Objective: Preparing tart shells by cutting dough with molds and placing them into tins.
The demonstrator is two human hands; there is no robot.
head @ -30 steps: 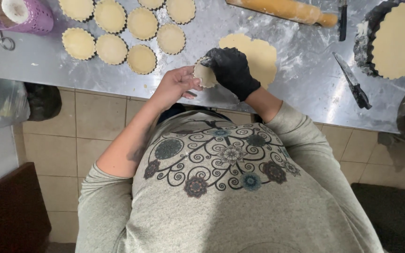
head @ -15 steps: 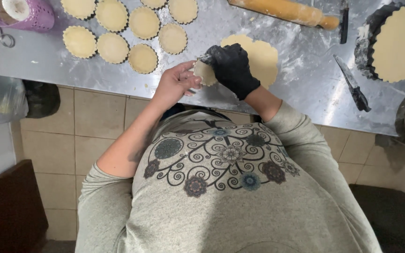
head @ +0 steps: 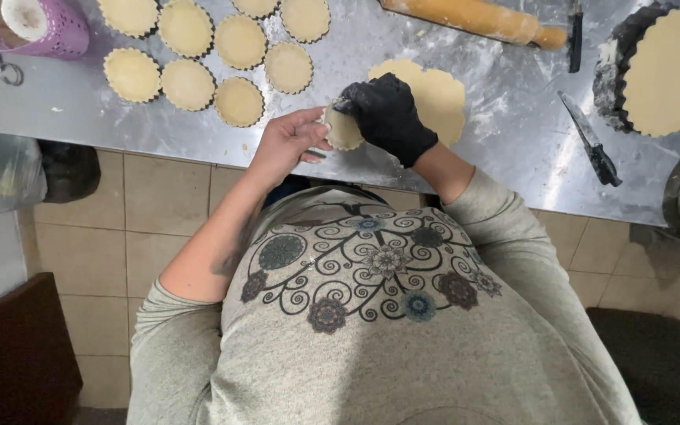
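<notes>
Head view looks straight down on a person in a grey patterned top standing at a steel table (head: 198,126). The left hand (head: 289,142), bare, cups a small tart shell (head: 344,128) from its 9 o'clock side, fingers curled under the fluted rim. The right hand (head: 387,114), in a black glove, grips the same shell from 3 o'clock with its fingertips pressed into the dough inside. The shell is held just above the table's near edge, at about 6 o'clock from the lined tart tins (head: 214,59) grouped on the table. A sheet of rolled dough (head: 442,94) lies just beyond the gloved hand at 1 o'clock. Further out at 12 o'clock rests a rolling pin (head: 474,17); a knife (head: 592,142) lies at 3 o'clock, near a large dough-lined tart pan (head: 670,67).
</notes>
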